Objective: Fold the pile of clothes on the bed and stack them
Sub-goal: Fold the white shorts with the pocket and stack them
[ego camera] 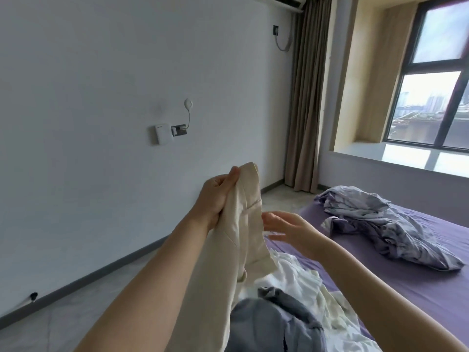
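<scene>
Middle of the frame: left hand (pixel 217 193) raised, fingers and thumb pinching the top edge of a cream garment (pixel 243 224) that hangs down toward the lower edge. Just right of it: right hand (pixel 291 231), fingers straight and slightly spread, fingertips close to the cloth, contact unclear. Lower middle: pile of clothes (pixel 291 308), white and grey-blue, on the purple bed (pixel 406 288). Right of centre: crumpled grey sheet (pixel 385 224) on the bed. Upper right: window (pixel 436 97), curtain (pixel 307 97) beside it.
</scene>
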`<action>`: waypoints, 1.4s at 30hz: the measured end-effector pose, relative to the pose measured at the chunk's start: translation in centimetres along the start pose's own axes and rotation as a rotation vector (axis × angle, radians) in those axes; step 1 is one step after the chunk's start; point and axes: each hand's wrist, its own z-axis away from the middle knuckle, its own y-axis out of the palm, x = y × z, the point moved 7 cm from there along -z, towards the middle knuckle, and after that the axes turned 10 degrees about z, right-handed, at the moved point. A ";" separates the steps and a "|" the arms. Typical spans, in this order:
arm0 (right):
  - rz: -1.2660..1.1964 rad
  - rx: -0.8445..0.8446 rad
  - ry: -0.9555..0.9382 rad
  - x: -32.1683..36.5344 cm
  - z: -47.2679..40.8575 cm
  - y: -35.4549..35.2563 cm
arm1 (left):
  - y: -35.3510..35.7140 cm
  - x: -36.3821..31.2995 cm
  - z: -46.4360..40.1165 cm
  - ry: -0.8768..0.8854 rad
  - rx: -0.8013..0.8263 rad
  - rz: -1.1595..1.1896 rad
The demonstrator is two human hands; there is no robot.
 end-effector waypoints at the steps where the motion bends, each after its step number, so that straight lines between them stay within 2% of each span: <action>1: 0.055 -0.074 -0.036 0.7 0.5 -0.2 | 0.2 -0.3 -0.2 0.009 0.006 0.013; 3: 0.083 -0.200 -0.087 1.6 1.4 -1.1 | 0.4 -0.5 -0.5 0.025 0.044 0.015; 8: 0.009 -0.237 -0.101 4.8 3.8 -2.0 | 1.2 0.9 0.6 -0.005 0.146 0.055; 12: -0.019 -0.356 -0.104 7.3 4.9 -1.7 | 2.9 2.9 2.9 -0.059 0.245 0.073; 14: 0.069 -0.453 -0.096 8.3 5.9 -2.0 | 3.6 3.8 4.3 -0.074 0.297 0.079; 16: 0.171 -0.466 -0.067 8.9 7.3 -2.4 | 4.2 4.9 5.4 -0.097 0.369 0.103; 22: 0.313 -0.389 -0.002 9.5 13.3 -3.8 | 8.6 6.6 8.3 -0.173 0.647 0.103; 25: 0.227 -0.382 0.015 9.1 17.2 -5.0 | 12.5 7.2 10.6 -0.168 0.902 0.098; 27: 0.272 -0.385 0.048 9.0 20.1 -5.5 | 15.2 7.3 12.7 -0.160 1.072 0.115; 29: 0.312 -0.413 0.085 8.9 23.3 -6.2 | 17.6 7.6 14.7 -0.169 1.162 0.089; 34: 0.337 -0.558 0.210 8.5 32.7 -9.2 | 22.5 8.8 18.8 -0.179 1.217 0.011; 39: 0.499 -0.419 0.440 7.3 40.0 -9.4 | 28.5 7.9 23.3 -0.068 1.206 -0.026; 42: 0.588 -0.516 0.448 7.7 44.3 -11.0 | 31.8 8.6 26.3 -0.057 1.284 -0.145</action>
